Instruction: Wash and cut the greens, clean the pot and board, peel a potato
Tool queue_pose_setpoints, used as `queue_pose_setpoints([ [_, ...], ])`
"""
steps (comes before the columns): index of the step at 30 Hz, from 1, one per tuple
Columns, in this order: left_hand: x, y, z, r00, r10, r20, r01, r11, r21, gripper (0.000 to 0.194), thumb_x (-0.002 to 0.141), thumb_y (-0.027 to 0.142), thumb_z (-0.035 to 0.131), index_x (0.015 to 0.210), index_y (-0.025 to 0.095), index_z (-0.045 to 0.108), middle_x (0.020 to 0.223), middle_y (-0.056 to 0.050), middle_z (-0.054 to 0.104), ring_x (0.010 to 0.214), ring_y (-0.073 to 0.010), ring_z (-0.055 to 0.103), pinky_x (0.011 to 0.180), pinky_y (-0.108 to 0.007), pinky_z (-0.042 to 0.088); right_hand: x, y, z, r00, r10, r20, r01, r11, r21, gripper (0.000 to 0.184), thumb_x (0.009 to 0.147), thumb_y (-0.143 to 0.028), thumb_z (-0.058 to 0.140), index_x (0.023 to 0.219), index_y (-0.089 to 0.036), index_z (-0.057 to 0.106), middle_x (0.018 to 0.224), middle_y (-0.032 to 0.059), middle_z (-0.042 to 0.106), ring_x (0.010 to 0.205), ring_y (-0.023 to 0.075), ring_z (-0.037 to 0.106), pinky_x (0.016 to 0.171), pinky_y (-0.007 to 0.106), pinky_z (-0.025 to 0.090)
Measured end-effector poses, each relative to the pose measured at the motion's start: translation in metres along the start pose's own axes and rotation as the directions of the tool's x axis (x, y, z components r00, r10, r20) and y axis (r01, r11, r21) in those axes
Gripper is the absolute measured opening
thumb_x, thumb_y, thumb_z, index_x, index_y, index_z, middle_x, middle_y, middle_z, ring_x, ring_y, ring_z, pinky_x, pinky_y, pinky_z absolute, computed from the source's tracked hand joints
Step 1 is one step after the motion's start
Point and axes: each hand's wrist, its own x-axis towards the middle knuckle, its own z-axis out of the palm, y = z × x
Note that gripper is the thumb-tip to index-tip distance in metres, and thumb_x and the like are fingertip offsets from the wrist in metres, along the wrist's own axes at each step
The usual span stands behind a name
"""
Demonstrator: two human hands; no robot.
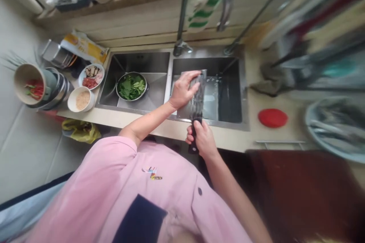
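**We are holding a heavy cleaver (198, 98) over the double steel sink (168, 83) set into the table (228, 136).**
Its stiff blade (199, 83) is standing above the right basin (228, 98), and it is likely slippery if wet. Our right hand (201, 138) is closing firmly around the black handle (193, 147), the safest place to take hold, while our left hand (184, 89) is lying open against the blade, gripping nothing.
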Motion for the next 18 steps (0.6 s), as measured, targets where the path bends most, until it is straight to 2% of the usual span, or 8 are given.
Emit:
queue_pose_setpoints([
  [4,0.001,-0.076,-0.088,0.982,-0.104,-0.157,0.134,0.972,0.191,0.016,0.1,0.025,0.055,0.106,0.019,0.068,0.115,-0.011,0.068,0.118,-0.0238,0.065,0.108,-0.039,0.051,0.064,0.001,0.075,0.982,0.084,0.17,-0.068,0.993,-0.101,0.056,0.077,-0.069,0.072,0.088,-0.027,0.036,0.061,-0.0114,0.051,0.041,0.0058,0.042,0.037,0.02,0.038],
  [6,-0.004,-0.111,-0.124,0.961,-0.157,-0.23,0.212,0.947,0.241,0.013,0.099,0.021,0.055,0.096,0.018,0.068,0.108,-0.011,0.067,0.112,-0.0235,0.066,0.105,-0.039,0.052,0.091,0.008,0.111,0.967,0.124,0.224,-0.091,0.985,-0.149,0.055,0.078,-0.069,0.07,0.089,-0.027,0.035,0.06,-0.0115,0.05,0.041,0.0065,0.042,0.037,0.02,0.038],
  [8,-0.013,-0.142,-0.151,0.934,-0.208,-0.292,0.287,0.921,0.262,0.016,0.099,0.018,0.054,0.089,0.018,0.066,0.103,-0.011,0.065,0.106,-0.0226,0.067,0.102,-0.039,0.054,0.113,0.016,0.14,0.956,0.158,0.248,-0.107,0.972,-0.207,0.054,0.079,-0.068,0.068,0.089,-0.028,0.035,0.06,-0.0111,0.05,0.042,0.0074,0.043,0.036,0.02,0.038],
  [10,-0.022,-0.169,-0.169,0.909,-0.253,-0.33,0.346,0.901,0.262,0.018,0.098,0.016,0.052,0.086,0.018,0.065,0.101,-0.01,0.064,0.101,-0.0216,0.067,0.1,-0.039,0.054,0.13,0.023,0.163,0.949,0.191,0.252,-0.123,0.956,-0.265,0.052,0.08,-0.067,0.067,0.089,-0.028,0.035,0.06,-0.0106,0.05,0.042,0.0082,0.044,0.036,0.021,0.039],
  [13,-0.035,-0.2,-0.184,0.881,-0.313,-0.354,0.411,0.877,0.249,0.019,0.096,0.012,0.051,0.082,0.019,0.062,0.097,-0.009,0.063,0.098,-0.021,0.066,0.101,-0.039,0.054,0.148,0.03,0.184,0.939,0.239,0.247,-0.154,0.936,-0.317,0.047,0.083,-0.063,0.066,0.089,-0.027,0.035,0.06,-0.0101,0.05,0.043,0.0083,0.044,0.036,0.021,0.04],
  [16,-0.043,-0.22,-0.194,0.845,-0.383,-0.374,0.491,0.834,0.254,0.02,0.089,0.006,0.051,0.078,0.02,0.06,0.095,-0.008,0.064,0.097,-0.0211,0.066,0.101,-0.039,0.054,0.159,0.031,0.191,0.942,0.261,0.208,-0.182,0.924,-0.335,0.043,0.086,-0.059,0.065,0.089,-0.027,0.035,0.06,-0.0099,0.05,0.042,0.0085,0.044,0.036,0.021,0.039],
  [18,-0.045,-0.228,-0.202,0.828,-0.443,-0.343,0.54,0.794,0.279,0.021,0.085,0.003,0.051,0.078,0.02,0.061,0.096,-0.008,0.067,0.099,-0.0216,0.066,0.101,-0.039,0.053,0.164,0.028,0.19,0.952,0.255,0.171,-0.185,0.921,-0.343,0.043,0.087,-0.059,0.065,0.089,-0.027,0.036,0.059,-0.0098,0.05,0.041,0.0086,0.044,0.035,0.021,0.039],
])
